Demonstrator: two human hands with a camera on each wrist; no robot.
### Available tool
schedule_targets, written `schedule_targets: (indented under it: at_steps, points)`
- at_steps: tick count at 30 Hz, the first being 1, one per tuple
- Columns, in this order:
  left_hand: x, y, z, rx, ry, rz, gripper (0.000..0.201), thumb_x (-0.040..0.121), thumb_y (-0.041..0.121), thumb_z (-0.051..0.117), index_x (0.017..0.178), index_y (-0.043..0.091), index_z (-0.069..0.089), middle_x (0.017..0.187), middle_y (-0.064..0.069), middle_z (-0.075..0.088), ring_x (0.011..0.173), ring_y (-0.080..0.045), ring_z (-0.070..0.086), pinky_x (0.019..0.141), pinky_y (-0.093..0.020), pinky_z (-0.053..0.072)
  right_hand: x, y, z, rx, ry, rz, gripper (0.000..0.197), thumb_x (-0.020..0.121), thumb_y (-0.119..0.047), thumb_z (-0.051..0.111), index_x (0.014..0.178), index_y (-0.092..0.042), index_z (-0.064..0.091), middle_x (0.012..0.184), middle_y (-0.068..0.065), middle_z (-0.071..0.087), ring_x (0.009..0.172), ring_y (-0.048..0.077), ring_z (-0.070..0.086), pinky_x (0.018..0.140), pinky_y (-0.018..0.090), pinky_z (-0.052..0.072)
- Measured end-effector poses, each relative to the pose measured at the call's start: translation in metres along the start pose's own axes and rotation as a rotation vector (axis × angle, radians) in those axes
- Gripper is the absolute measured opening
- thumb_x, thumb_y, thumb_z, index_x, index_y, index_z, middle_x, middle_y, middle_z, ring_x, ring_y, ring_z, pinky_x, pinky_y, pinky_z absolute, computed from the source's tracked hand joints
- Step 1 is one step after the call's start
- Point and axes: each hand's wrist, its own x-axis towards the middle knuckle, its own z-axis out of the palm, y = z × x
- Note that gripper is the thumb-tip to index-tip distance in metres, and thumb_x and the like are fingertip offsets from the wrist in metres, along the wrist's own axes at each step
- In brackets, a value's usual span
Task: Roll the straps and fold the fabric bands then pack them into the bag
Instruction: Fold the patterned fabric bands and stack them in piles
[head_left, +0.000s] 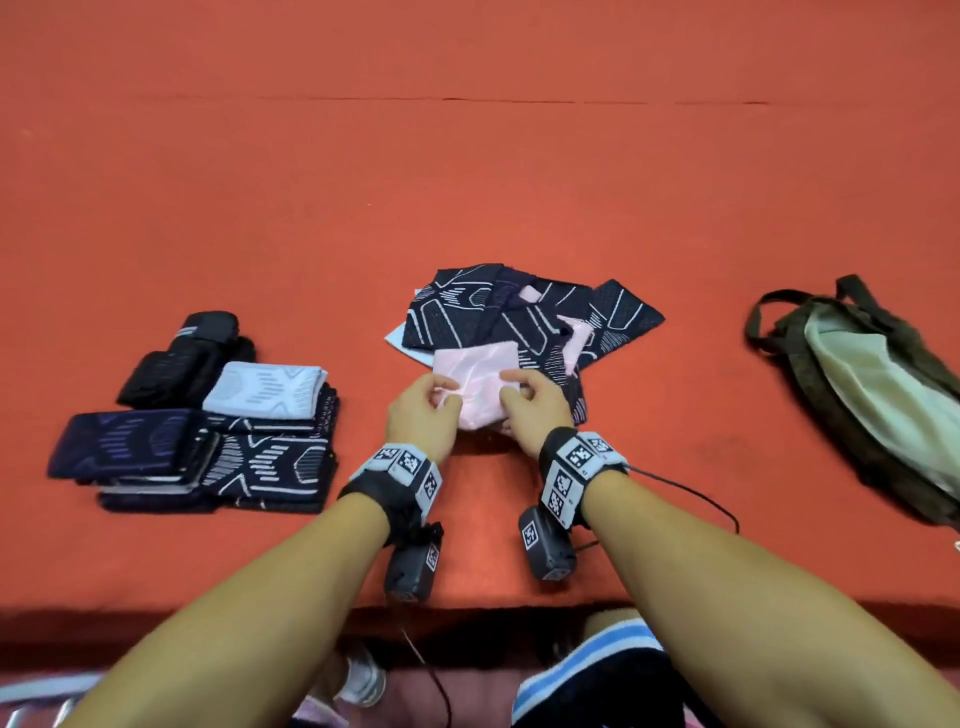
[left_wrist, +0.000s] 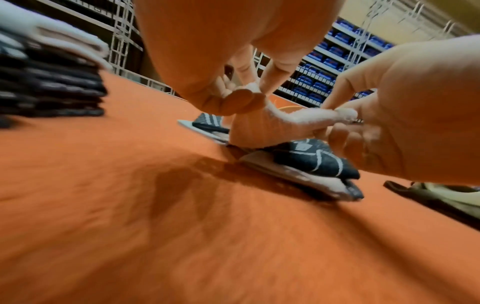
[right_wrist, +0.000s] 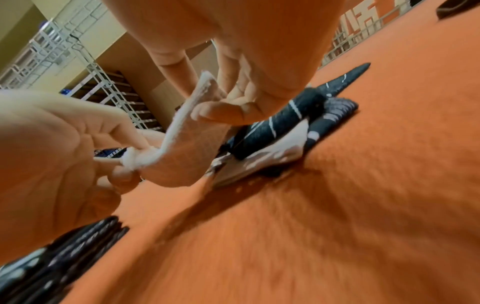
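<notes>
Both hands work at the near edge of a loose heap of dark navy fabric bands with white line patterns (head_left: 524, 317), which lies mid-table on the orange-red felt tabletop (head_left: 467, 182). The left hand (head_left: 423, 415) pinches the near left corner of a pale pink fabric band (head_left: 478, 379) between thumb and forefinger, and the right hand (head_left: 530, 410) pinches the near right corner the same way. The pink band sags between the two grips, its near edge lifted off the table (its far part lies on the dark heap). In the left wrist view the pinched edge (left_wrist: 285, 121) runs from one thumb across to the other. To the left sit stacks of folded dark and pale bands (head_left: 218, 447), with rolled black straps (head_left: 187, 358) just behind them. Well off to the right lies an olive-green cloth bag with a pale lining (head_left: 872, 384), its mouth agape.
</notes>
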Motion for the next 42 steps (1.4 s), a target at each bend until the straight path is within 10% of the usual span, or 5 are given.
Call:
schedule_targets:
  at_steps: [7,14,28,35,42]
  points:
    - [-0.04,-0.042,-0.033,-0.008,0.0,-0.092,0.017,0.082,0.016,0.064,0.086,0.032,0.07,0.068,0.009,0.065,0.071,-0.013,0.061,0.069,-0.028,0.045,-0.048,0.024,0.018,-0.016,-0.172,0.055,0.037,0.089,-0.013,0.066,0.125,-0.005,0.061,0.084,0.008,0.069,0.059,0.016,0.063,0.049,0.022,0.05]
    - [-0.048,-0.038,-0.042,-0.147,0.07,-0.046,0.013,0.091,0.014,0.065,0.091,0.024,0.073,0.089,0.006,0.07,0.082,-0.008,0.061,0.068,-0.006,0.041,-0.057,0.022,0.01,-0.097,-0.168,-0.021,0.014,0.084,-0.028,0.071,0.095,-0.02,0.068,0.092,0.002,0.074,0.087,0.022,0.069,0.088,0.038,0.054]
    - [-0.07,-0.096,-0.038,-0.084,-0.12,-0.18,0.026,0.07,0.026,0.064,0.081,0.048,0.074,0.091,0.011,0.074,0.086,-0.018,0.072,0.081,-0.045,0.061,-0.076,0.046,0.015,-0.351,-0.194,-0.087,0.014,0.084,-0.021,0.068,0.096,-0.025,0.062,0.076,-0.011,0.054,0.073,0.015,0.054,0.068,0.026,0.04]
    - [-0.071,-0.084,-0.048,0.098,-0.157,-0.143,0.045,0.079,0.003,0.058,0.076,0.045,0.074,0.076,0.012,0.073,0.04,-0.005,0.048,0.047,-0.02,0.038,-0.071,0.048,0.005,-0.298,-0.278,-0.045,0.027,0.092,-0.018,0.051,0.097,-0.028,0.075,0.09,-0.013,0.064,0.086,0.01,0.058,0.087,0.027,0.046]
    - [-0.074,-0.085,-0.044,0.012,-0.169,-0.017,0.032,0.083,0.004,0.071,0.092,0.034,0.078,0.096,0.015,0.069,0.082,0.001,0.062,0.073,-0.006,0.042,-0.069,0.052,0.0,-0.134,-0.303,-0.002,0.042,0.091,-0.001,0.042,0.097,-0.024,0.076,0.08,-0.003,0.069,0.054,0.011,0.055,0.058,0.026,0.048]
